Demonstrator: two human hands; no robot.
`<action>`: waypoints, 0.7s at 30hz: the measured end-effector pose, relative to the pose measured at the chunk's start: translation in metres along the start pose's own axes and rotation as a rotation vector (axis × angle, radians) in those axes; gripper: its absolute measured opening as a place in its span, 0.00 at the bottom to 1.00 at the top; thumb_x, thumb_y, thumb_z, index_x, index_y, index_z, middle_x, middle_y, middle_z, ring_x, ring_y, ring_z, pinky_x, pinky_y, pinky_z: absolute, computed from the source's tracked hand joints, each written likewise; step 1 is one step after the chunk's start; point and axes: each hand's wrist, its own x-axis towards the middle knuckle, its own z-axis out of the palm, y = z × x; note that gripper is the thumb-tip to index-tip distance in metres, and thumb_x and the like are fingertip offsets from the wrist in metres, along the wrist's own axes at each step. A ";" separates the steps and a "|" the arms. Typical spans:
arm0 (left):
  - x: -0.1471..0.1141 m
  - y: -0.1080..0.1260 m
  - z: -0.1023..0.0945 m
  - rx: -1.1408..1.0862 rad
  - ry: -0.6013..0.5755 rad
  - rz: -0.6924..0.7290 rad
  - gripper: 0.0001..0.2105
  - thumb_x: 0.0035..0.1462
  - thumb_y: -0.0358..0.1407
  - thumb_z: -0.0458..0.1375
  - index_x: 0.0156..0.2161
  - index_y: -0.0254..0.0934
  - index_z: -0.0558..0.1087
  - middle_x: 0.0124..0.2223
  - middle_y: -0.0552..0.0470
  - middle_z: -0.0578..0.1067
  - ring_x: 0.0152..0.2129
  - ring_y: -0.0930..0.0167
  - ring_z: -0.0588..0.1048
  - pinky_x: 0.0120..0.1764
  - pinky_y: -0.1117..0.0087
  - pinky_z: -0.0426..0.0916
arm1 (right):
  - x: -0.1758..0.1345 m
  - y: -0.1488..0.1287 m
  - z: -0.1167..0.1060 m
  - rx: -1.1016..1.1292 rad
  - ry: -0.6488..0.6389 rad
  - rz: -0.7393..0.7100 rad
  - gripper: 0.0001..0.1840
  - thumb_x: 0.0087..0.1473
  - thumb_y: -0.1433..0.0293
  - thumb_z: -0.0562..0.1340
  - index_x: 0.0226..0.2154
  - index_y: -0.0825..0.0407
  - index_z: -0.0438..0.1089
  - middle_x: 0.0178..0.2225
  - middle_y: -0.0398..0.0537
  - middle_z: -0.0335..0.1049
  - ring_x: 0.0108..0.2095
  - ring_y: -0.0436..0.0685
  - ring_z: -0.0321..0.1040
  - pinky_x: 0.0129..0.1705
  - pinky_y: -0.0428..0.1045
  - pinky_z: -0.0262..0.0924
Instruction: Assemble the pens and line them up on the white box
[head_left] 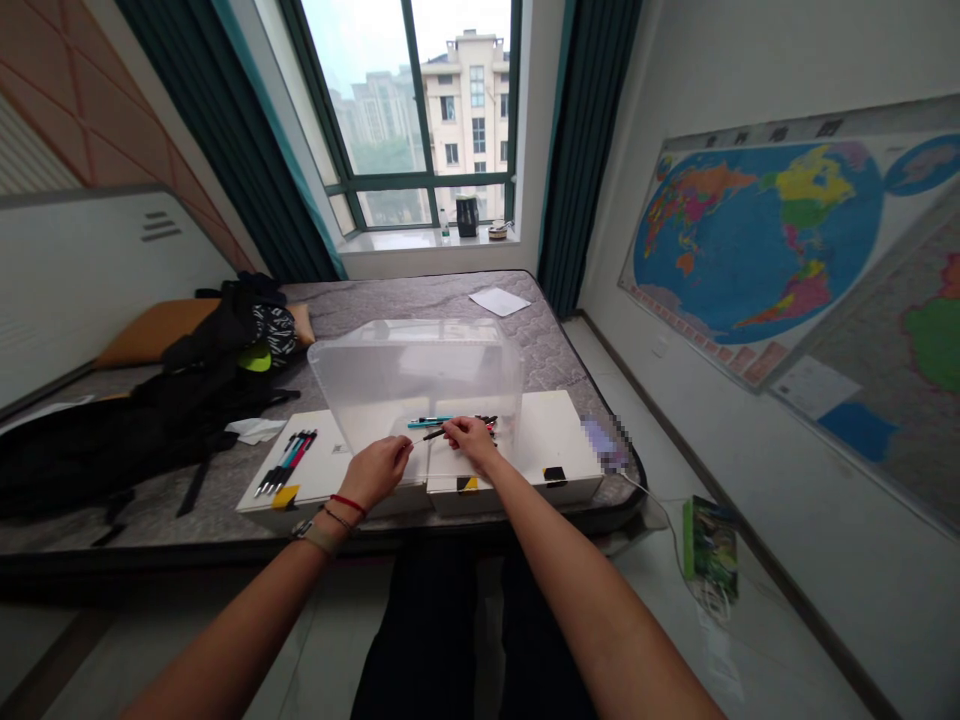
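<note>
My right hand is closed on a dark pen barrel that points left. My left hand pinches a thin pale piece, like a pen refill, close to the barrel's end; its exact kind is too small to tell. Both hands are at the mouth of a clear plastic bin tipped on its side. Behind my fingers lie several loose pens and pen parts, with blue-green ones at the left. A row of assembled pens, black, blue and red, rests on the left white box.
Another white box supports the right side. Both boxes lie on a bare mattress. Black bags and clothing are piled at left, with a white tissue beside them. A paper sheet lies farther back; a blurred phone-like item sits right.
</note>
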 end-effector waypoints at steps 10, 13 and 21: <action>0.025 -0.003 0.016 -0.012 -0.050 0.044 0.17 0.63 0.45 0.52 0.52 0.44 0.73 0.40 0.45 0.79 0.37 0.63 0.76 0.40 0.67 0.66 | -0.007 -0.010 0.001 0.128 -0.081 0.067 0.22 0.40 0.56 0.72 0.33 0.55 0.73 0.26 0.45 0.74 0.28 0.53 0.73 0.32 0.47 0.65; 0.026 -0.003 0.017 -0.014 -0.033 0.012 0.16 0.63 0.47 0.53 0.49 0.44 0.75 0.38 0.46 0.78 0.36 0.64 0.76 0.38 0.69 0.65 | -0.007 -0.008 0.002 0.143 -0.087 0.072 0.23 0.38 0.56 0.73 0.32 0.55 0.73 0.27 0.46 0.75 0.30 0.54 0.75 0.34 0.48 0.67; 0.018 0.006 0.022 -0.017 0.103 0.041 0.15 0.64 0.43 0.52 0.51 0.43 0.75 0.35 0.47 0.76 0.32 0.66 0.74 0.38 0.69 0.65 | -0.003 -0.002 0.008 -0.090 -0.026 0.054 0.22 0.50 0.50 0.64 0.27 0.53 0.67 0.21 0.43 0.71 0.20 0.49 0.67 0.25 0.45 0.61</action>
